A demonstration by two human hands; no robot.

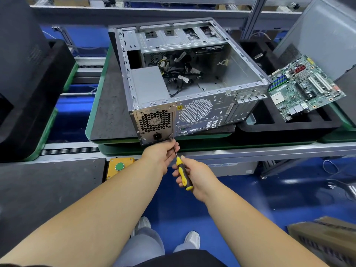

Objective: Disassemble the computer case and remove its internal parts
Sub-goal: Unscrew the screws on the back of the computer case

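An open grey computer case (242, 74) lies on its side on a black mat, rear panel facing me. A grey power supply (148, 85) sits in its near left corner, loose black cables (181, 74) beside it. My right hand (194, 176) grips the yellow and black handle of a screwdriver (183, 172). The tip meets a screw at the lower edge of the power supply's rear grille (155, 122). My left hand (163, 153) pinches the screwdriver's metal shaft just below that screw.
A green motherboard (304, 89) rests tilted on a black foam tray (289, 128) to the right. Another black tray (28, 105) stands at the left on the roller conveyor. A yellow box with a green button (119, 166) sits under the table edge. A cardboard box (325, 239) stands at lower right.
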